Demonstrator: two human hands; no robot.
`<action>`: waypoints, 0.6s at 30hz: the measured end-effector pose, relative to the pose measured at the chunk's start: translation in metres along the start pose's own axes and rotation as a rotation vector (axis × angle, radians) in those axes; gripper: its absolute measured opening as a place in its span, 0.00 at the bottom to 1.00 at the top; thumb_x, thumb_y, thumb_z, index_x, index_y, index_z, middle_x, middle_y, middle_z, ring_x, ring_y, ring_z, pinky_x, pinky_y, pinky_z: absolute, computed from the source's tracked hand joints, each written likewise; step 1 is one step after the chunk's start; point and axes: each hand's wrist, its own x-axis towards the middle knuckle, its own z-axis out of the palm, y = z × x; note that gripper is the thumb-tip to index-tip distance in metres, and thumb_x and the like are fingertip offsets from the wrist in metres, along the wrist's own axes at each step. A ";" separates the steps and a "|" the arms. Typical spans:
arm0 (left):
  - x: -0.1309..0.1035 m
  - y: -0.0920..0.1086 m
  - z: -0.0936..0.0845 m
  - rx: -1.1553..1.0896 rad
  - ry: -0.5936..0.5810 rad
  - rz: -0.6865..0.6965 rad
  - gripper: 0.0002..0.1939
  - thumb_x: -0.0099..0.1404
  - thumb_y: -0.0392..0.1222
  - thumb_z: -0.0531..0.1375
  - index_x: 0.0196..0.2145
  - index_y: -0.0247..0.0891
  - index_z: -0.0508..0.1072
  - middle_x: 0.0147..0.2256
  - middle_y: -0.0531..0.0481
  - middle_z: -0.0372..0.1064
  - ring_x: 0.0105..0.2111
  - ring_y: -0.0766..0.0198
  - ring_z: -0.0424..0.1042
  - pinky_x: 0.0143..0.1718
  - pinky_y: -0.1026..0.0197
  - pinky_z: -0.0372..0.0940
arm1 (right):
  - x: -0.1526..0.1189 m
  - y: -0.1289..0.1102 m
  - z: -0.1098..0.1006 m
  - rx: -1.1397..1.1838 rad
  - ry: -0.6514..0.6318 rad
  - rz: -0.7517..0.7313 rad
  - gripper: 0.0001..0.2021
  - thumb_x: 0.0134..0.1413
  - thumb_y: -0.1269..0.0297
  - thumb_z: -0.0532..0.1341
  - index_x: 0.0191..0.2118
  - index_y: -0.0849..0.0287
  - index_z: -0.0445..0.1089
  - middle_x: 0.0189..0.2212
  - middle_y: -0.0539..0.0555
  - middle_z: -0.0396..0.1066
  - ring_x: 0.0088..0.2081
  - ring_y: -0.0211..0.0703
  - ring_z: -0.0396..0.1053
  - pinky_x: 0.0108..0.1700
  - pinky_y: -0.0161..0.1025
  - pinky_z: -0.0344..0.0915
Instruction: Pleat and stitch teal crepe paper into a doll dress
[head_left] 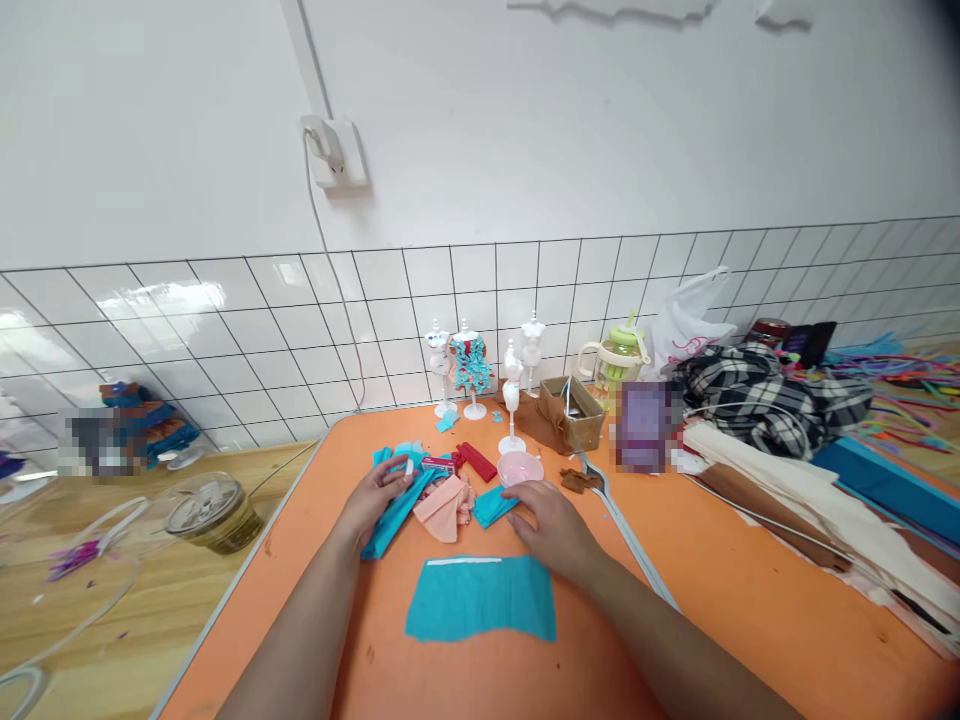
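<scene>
My left hand (pixel 376 492) is over a bundle of blue crepe paper (pixel 394 518), its fingers curled together. A small white thing shows at its fingertips, too small to name. My right hand (pixel 553 525) has its fingers and thumb closed at the right end of a small folded piece of blue crepe paper (pixel 490 507). Between the hands lie crumpled pink crepe paper (pixel 447 508) and a folded red piece (pixel 477 462). Nearest me, a flat blue crepe paper sheet (pixel 481 600) has a white strip (pixel 463 561) along its top edge.
Small white dress forms stand behind, one (pixel 511 395) close by and one dressed in blue scraps (pixel 471 365). A pink bowl (pixel 520 468), cardboard box (pixel 574 408), green-lidded jug (pixel 621 355) and checked cloth (pixel 765 385) are rightward. A lidded cup (pixel 217 515) stands left.
</scene>
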 end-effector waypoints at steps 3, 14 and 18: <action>0.002 0.001 0.000 -0.142 0.308 0.149 0.35 0.47 0.43 0.69 0.52 0.38 0.65 0.38 0.44 0.75 0.35 0.61 0.75 0.38 0.60 0.68 | -0.015 0.016 -0.018 -0.012 0.038 0.019 0.13 0.56 0.66 0.55 0.46 0.56 0.70 0.43 0.55 0.72 0.46 0.46 0.66 0.46 0.41 0.61; -0.041 -0.006 0.034 0.537 0.426 0.201 0.51 0.51 0.54 0.64 0.65 0.38 0.42 0.37 0.46 0.73 0.30 0.58 0.71 0.31 0.59 0.63 | 0.049 -0.029 -0.003 -0.151 -0.102 -0.065 0.14 0.60 0.62 0.52 0.48 0.55 0.69 0.45 0.55 0.71 0.48 0.44 0.65 0.47 0.37 0.58; -0.048 -0.027 0.053 0.864 0.428 0.237 0.47 0.54 0.51 0.62 0.65 0.45 0.41 0.36 0.51 0.72 0.30 0.60 0.72 0.35 0.58 0.60 | 0.108 -0.048 0.045 -0.229 -0.153 0.036 0.17 0.59 0.65 0.52 0.52 0.60 0.66 0.51 0.60 0.68 0.52 0.48 0.62 0.48 0.41 0.60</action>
